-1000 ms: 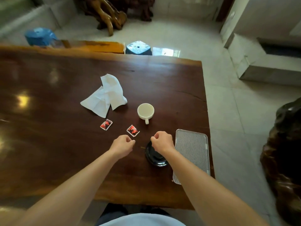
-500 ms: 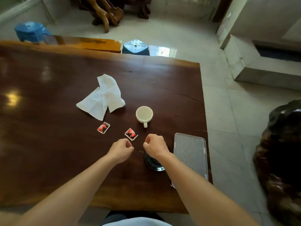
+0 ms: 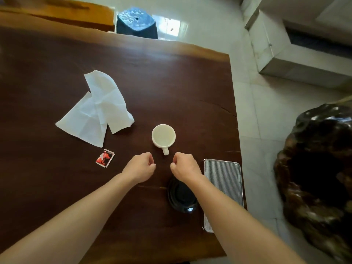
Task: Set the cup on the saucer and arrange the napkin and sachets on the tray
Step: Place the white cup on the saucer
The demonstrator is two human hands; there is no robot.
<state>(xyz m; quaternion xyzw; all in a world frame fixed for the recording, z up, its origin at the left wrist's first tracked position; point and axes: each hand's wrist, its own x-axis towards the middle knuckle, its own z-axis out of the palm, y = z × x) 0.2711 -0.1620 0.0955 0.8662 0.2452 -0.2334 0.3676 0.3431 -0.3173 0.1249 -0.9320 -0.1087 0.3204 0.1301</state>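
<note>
Now, from the head view, the person's left hand (image 3: 140, 166) and right hand (image 3: 185, 165) are hovering over the dark desk (image 3: 171, 82), each grip loosely curled and holding nothing. The cup (image 3: 163, 135) is standing upright just beyond them, its handle pointing back toward the person. The black saucer (image 3: 181, 197) is lying under the right forearm, beside the ribbed tray (image 3: 222, 180), whose long axis is running away from the person along the desk's right edge. The napkin (image 3: 95, 113) is lying crumpled to the far left, one red sachet (image 3: 105, 158) near it; any second sachet is hidden. I'd judge pinching the handle and lowering the cup straight onto the saucer's centre works best.
</note>
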